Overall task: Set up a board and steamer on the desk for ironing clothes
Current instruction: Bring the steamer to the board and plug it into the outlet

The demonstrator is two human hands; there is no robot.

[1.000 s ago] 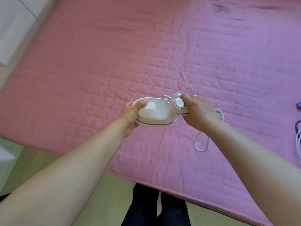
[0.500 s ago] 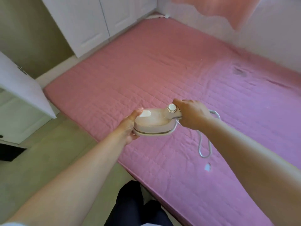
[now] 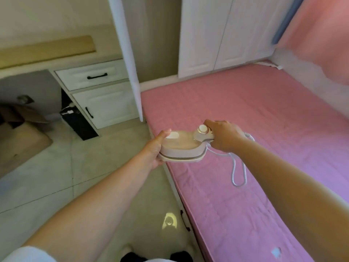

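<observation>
Steamer (image 3: 182,147) held level between left hand (image 3: 155,148) and right hand (image 3: 223,135).

A white, flat-soled plastic steamer (image 3: 182,146) with a round dial is seen level at frame centre. Its white cord (image 3: 238,167) is looped down at centre right.

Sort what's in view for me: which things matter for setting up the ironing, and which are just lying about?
For the job:
steamer, held by left hand and right hand
its cord, hanging loose
desk
board on the desk

Lying about:
pink mattress
black bin
wardrobe doors
</observation>
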